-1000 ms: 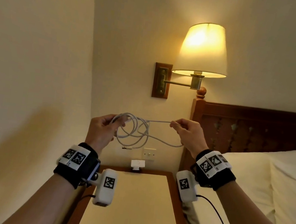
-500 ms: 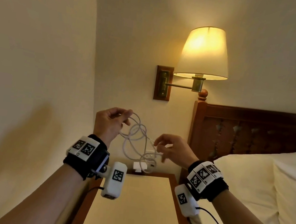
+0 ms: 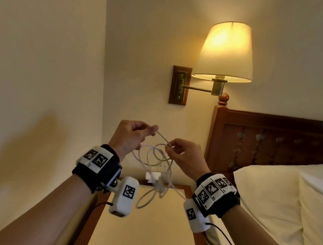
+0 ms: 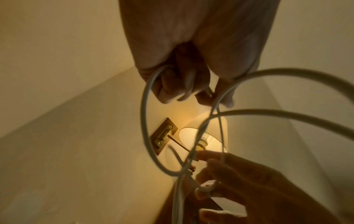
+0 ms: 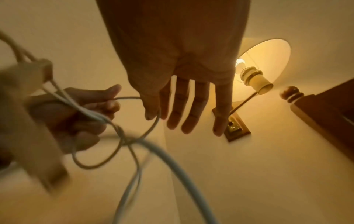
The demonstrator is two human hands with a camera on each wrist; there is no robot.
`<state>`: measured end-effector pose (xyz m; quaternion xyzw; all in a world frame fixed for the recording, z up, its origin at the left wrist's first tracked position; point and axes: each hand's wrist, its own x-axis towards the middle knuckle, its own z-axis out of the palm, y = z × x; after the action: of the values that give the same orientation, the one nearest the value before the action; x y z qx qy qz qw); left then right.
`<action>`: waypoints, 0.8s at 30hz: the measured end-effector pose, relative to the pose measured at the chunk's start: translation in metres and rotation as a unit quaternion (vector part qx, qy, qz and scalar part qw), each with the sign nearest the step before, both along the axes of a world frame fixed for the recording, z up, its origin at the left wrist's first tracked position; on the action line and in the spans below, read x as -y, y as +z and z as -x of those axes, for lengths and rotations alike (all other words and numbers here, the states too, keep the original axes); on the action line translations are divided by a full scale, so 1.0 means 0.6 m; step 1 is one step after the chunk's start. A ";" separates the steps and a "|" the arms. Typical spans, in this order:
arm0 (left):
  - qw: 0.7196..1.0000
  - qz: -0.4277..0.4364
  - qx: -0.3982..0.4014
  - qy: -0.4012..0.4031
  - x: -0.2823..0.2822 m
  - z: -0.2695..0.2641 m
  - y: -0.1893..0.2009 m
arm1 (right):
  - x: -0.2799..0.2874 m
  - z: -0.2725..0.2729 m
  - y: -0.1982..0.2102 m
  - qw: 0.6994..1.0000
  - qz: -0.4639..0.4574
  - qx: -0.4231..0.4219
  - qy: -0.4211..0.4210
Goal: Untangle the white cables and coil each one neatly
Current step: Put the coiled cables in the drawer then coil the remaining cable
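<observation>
The left hand pinches the white cable between thumb and curled fingers; the right hand pinches it just beside, other fingers straight. Tangled loops hang between them above the surface, near its far edge.

White cable loops motion-blurred, strand count unclear, small white item behind them unreadable, bed cut by right edge, left wrist device a blur
</observation>
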<state>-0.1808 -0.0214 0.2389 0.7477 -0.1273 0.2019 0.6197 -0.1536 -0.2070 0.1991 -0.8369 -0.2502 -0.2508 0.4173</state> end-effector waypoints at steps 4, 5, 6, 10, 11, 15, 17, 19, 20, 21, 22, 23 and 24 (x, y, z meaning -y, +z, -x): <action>0.990 -0.122 0.069 0.028 -0.019 -0.006 -0.021 | 0.016 -0.003 0.005 0.999 0.009 -0.031 0.003; 0.986 -0.150 0.067 0.012 -0.025 -0.009 -0.028 | 0.017 -0.002 0.006 0.999 0.003 -0.043 0.014; 0.983 -0.176 0.055 -0.008 -0.032 -0.013 -0.035 | 0.018 -0.001 0.009 0.998 -0.012 -0.058 0.031; 0.976 -0.208 0.063 0.018 -0.052 -0.030 -0.053 | 0.026 -0.001 0.014 0.999 0.003 -0.042 0.022; 0.970 -0.213 0.100 0.063 -0.054 -0.032 -0.051 | 0.030 -0.006 0.011 0.999 0.037 -0.024 -0.013; 0.933 -0.262 0.162 0.188 -0.045 -0.029 -0.038 | 0.029 -0.003 0.008 0.993 -0.086 -0.072 -0.039; 0.941 -0.255 0.135 0.175 -0.040 -0.033 -0.041 | 0.017 0.015 0.016 0.956 -0.216 -0.186 0.067; 0.955 -0.224 0.110 0.161 -0.043 -0.036 -0.046 | 0.017 0.025 0.024 0.962 -0.190 -0.185 0.070; 0.957 -0.208 0.104 0.176 -0.047 -0.037 -0.046 | 0.021 0.022 0.024 0.985 -0.113 -0.129 0.015; 0.955 -0.202 0.106 0.191 -0.051 -0.036 -0.043 | 0.027 0.017 0.021 0.997 -0.021 -0.055 -0.054; 0.947 -0.215 0.117 0.207 -0.054 -0.034 -0.040 | 0.036 0.011 0.017 0.993 0.037 -0.001 -0.110; 0.935 -0.243 0.131 0.223 -0.058 -0.033 -0.037 | 0.043 0.006 0.014 0.988 0.057 0.034 -0.139; 0.922 -0.271 0.140 0.239 -0.060 -0.032 -0.034 | 0.049 0.001 0.011 0.985 0.047 0.057 -0.153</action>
<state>-0.1615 0.0146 0.2186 0.8592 -0.0807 0.4045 0.3027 -0.1541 -0.2367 0.2055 -0.8681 -0.1542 -0.3471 0.3195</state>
